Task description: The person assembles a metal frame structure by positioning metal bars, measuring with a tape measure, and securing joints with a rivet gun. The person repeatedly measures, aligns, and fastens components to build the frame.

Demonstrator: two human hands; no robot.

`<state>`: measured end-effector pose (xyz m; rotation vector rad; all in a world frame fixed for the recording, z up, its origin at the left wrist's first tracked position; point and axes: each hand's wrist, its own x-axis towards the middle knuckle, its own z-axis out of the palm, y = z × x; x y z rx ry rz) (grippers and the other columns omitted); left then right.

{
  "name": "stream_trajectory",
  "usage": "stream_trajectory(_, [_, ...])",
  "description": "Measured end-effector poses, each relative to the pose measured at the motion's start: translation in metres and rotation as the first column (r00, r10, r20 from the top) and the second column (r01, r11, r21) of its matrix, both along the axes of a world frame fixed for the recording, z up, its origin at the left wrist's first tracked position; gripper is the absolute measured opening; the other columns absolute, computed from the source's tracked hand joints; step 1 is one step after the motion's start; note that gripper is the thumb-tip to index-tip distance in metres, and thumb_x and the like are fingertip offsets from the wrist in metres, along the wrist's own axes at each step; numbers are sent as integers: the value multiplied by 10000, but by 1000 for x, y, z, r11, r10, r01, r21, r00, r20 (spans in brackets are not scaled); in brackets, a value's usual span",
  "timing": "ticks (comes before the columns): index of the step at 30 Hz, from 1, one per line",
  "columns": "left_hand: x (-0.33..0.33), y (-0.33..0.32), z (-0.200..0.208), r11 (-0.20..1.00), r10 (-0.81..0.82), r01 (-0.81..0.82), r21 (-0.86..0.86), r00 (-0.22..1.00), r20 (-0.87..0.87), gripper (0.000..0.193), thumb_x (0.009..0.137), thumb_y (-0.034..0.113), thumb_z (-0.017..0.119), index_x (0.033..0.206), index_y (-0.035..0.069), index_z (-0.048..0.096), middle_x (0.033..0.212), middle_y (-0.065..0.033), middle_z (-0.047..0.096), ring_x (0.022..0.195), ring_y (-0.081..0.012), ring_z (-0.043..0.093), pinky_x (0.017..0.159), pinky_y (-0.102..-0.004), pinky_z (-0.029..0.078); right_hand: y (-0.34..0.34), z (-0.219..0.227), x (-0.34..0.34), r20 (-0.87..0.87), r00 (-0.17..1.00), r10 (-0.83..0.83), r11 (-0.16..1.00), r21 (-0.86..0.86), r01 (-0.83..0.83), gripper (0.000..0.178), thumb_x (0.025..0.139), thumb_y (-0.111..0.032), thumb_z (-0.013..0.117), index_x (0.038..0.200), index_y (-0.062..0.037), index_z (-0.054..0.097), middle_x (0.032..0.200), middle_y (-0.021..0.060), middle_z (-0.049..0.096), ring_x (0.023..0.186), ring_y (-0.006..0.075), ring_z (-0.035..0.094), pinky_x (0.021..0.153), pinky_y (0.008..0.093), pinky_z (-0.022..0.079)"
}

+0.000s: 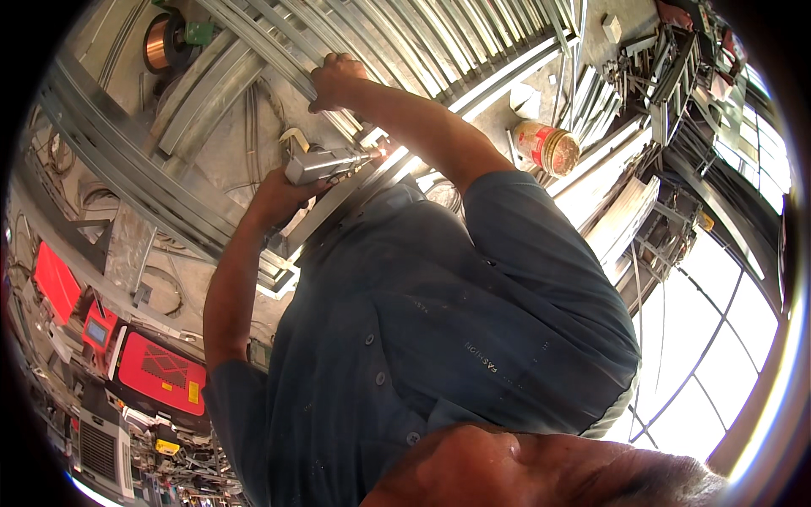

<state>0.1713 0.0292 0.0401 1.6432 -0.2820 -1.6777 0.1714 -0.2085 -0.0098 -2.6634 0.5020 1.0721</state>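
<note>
My left hand (pixel 279 198) is wrapped round the grip of a silver, boxy welding gun (pixel 317 165). The gun's thin nozzle points right, and a small bright orange glow shows at its tip, against a joint of the metal frame (pixel 465 110). Farther off, my right hand (pixel 338 80) is closed over a rail of that frame, its forearm crossing above the joint. The frame has many parallel shiny bars and lies in front of my body. Part of the left hand's fingers is hidden behind the gun.
A spool of copper-coloured wire (pixel 160 44) sits at the far left. Long metal channels (pixel 211 101) lie beside it, with cables on the floor. A jar with a red and yellow label (pixel 547 148) is right of my right arm. A red machine (pixel 160 372) stands lower left.
</note>
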Motion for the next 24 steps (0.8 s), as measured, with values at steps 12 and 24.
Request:
stream_trajectory(12, [-13, 3, 12, 987, -132, 149, -59, 964, 230, 425, 835, 346, 775, 1159, 78, 715, 993, -124, 751, 911, -216, 718, 829, -344, 531, 0, -5, 0, 8, 1000, 11, 1000, -21, -11, 670, 729, -585, 788, 1236, -160, 681, 1287, 153, 550, 1249, 345, 510, 927, 463, 534])
stream_trajectory(24, [2, 25, 28, 993, 121, -122, 10, 992, 40, 341, 849, 206, 782, 1132, 28, 713, 854, -11, 702, 737, -105, 614, 695, -288, 500, -1, -3, -3, 42, 999, 19, 1000, -14, -19, 687, 731, -598, 783, 1248, -159, 675, 1274, 162, 554, 1238, 358, 517, 922, 479, 536])
